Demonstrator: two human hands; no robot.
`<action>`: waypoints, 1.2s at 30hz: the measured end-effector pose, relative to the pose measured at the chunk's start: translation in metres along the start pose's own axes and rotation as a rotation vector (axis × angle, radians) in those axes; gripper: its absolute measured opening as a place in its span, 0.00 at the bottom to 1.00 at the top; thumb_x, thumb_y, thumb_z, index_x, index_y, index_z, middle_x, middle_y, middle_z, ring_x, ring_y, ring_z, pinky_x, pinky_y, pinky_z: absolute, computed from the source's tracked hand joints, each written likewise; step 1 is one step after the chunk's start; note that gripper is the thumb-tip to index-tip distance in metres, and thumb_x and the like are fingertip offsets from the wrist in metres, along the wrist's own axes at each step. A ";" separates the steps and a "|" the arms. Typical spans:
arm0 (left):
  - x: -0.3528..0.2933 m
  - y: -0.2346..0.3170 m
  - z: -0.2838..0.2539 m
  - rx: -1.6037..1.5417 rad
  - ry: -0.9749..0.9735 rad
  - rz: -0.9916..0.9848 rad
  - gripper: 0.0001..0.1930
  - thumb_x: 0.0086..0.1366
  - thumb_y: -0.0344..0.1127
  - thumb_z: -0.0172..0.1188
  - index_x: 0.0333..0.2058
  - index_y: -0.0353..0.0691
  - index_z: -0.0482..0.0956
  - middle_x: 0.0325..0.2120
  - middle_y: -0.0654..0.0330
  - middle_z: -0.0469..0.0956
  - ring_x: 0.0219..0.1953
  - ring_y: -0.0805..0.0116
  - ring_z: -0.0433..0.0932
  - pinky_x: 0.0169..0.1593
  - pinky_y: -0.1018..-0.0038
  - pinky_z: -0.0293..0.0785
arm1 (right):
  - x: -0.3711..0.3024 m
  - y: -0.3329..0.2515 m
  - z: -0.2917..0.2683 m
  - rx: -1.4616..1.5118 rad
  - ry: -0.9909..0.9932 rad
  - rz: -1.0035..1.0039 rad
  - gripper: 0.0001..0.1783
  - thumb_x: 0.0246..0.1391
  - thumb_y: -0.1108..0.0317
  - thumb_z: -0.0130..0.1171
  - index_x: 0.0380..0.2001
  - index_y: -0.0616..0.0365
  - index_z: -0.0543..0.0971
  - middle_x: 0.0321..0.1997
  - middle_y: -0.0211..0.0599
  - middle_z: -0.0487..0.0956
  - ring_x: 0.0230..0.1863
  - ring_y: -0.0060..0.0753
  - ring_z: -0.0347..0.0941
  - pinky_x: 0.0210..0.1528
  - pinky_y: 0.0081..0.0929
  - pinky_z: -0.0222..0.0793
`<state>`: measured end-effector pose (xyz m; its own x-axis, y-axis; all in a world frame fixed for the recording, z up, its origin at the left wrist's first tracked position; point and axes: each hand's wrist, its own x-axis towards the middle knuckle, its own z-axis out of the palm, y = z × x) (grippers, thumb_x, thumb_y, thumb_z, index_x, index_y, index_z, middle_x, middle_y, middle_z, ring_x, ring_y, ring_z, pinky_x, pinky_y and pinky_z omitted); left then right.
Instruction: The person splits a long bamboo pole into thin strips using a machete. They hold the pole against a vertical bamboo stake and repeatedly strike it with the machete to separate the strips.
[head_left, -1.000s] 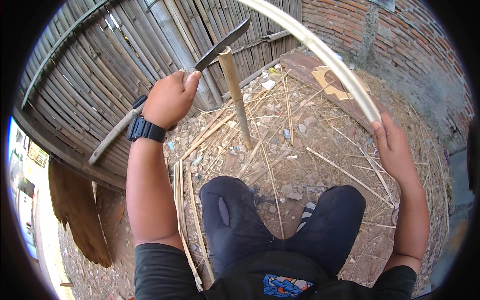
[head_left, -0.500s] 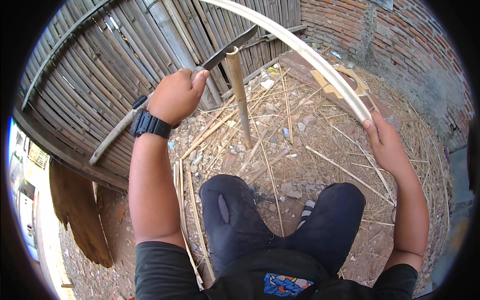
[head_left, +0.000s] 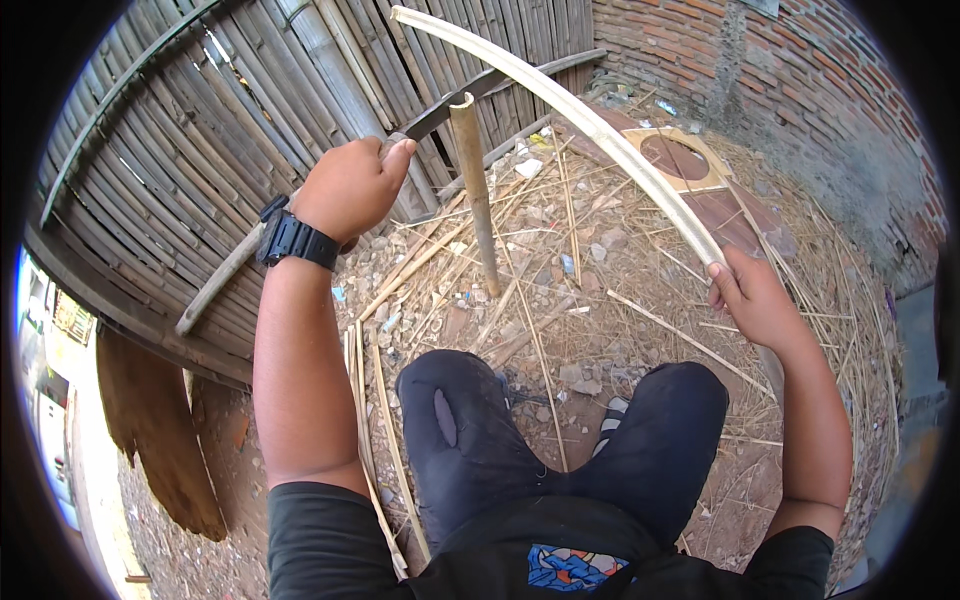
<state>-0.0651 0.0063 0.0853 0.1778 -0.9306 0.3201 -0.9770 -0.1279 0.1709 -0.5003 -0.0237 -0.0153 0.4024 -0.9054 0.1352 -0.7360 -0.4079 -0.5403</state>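
My left hand (head_left: pixel 350 195) is wrapped tight round the handle of the knife (head_left: pixel 430 122), its blade beside the post's (head_left: pixel 474 195) notched top; whether they touch, I can't tell. My right hand (head_left: pixel 757 305) pinches the pale strip (head_left: pixel 585 118) between thumb and fingers; it arcs over the ground (head_left: pixel 740 490) and past that ground's far edge, before the fence (head_left: pixel 225 150). It looks already split lengthwise, yet is one long piece. How much work is left I can't judge; narrow slats (head_left: pixel 400 445) lie toward the ground's left edge.
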 end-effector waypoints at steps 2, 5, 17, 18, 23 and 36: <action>0.002 -0.001 0.003 -0.001 0.028 0.005 0.31 0.72 0.56 0.44 0.32 0.28 0.79 0.28 0.38 0.80 0.34 0.40 0.79 0.43 0.54 0.75 | 0.002 0.005 -0.004 0.071 -0.035 -0.021 0.09 0.67 0.66 0.48 0.40 0.61 0.68 0.21 0.36 0.75 0.19 0.27 0.73 0.24 0.30 0.69; 0.002 -0.003 0.002 0.013 0.055 0.036 0.31 0.72 0.56 0.44 0.31 0.28 0.79 0.27 0.39 0.80 0.33 0.40 0.79 0.42 0.54 0.74 | 0.002 -0.012 -0.012 0.386 -0.142 0.154 0.08 0.66 0.66 0.48 0.40 0.59 0.68 0.22 0.31 0.75 0.18 0.21 0.69 0.22 0.24 0.66; 0.000 0.000 0.001 -0.003 0.026 -0.010 0.30 0.72 0.57 0.44 0.32 0.31 0.80 0.26 0.41 0.80 0.31 0.43 0.79 0.40 0.54 0.75 | 0.004 0.016 -0.006 0.024 0.112 -0.115 0.16 0.70 0.54 0.47 0.41 0.56 0.72 0.22 0.25 0.68 0.18 0.17 0.62 0.20 0.20 0.60; -0.001 -0.001 0.001 0.003 0.025 -0.011 0.31 0.72 0.57 0.44 0.32 0.31 0.80 0.26 0.41 0.80 0.31 0.43 0.79 0.40 0.54 0.75 | 0.004 0.010 -0.006 0.090 0.095 -0.044 0.16 0.71 0.54 0.46 0.42 0.56 0.72 0.22 0.24 0.67 0.18 0.16 0.62 0.20 0.19 0.60; -0.003 -0.010 0.004 0.024 0.057 0.026 0.31 0.72 0.57 0.44 0.31 0.30 0.80 0.25 0.41 0.80 0.31 0.43 0.79 0.40 0.55 0.75 | -0.006 -0.040 -0.030 0.406 0.306 0.076 0.18 0.72 0.53 0.43 0.47 0.57 0.73 0.21 0.22 0.66 0.18 0.12 0.60 0.20 0.14 0.58; -0.004 -0.011 -0.002 -0.008 0.028 0.017 0.28 0.71 0.55 0.49 0.31 0.29 0.78 0.23 0.43 0.77 0.29 0.46 0.77 0.38 0.58 0.73 | 0.004 -0.018 -0.022 -0.151 0.044 0.033 0.16 0.70 0.58 0.45 0.42 0.62 0.72 0.25 0.37 0.75 0.26 0.33 0.71 0.34 0.36 0.66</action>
<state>-0.0546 0.0119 0.0835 0.1644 -0.9225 0.3493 -0.9790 -0.1092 0.1724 -0.4976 -0.0225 0.0135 0.3551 -0.9215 0.1572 -0.8231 -0.3879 -0.4148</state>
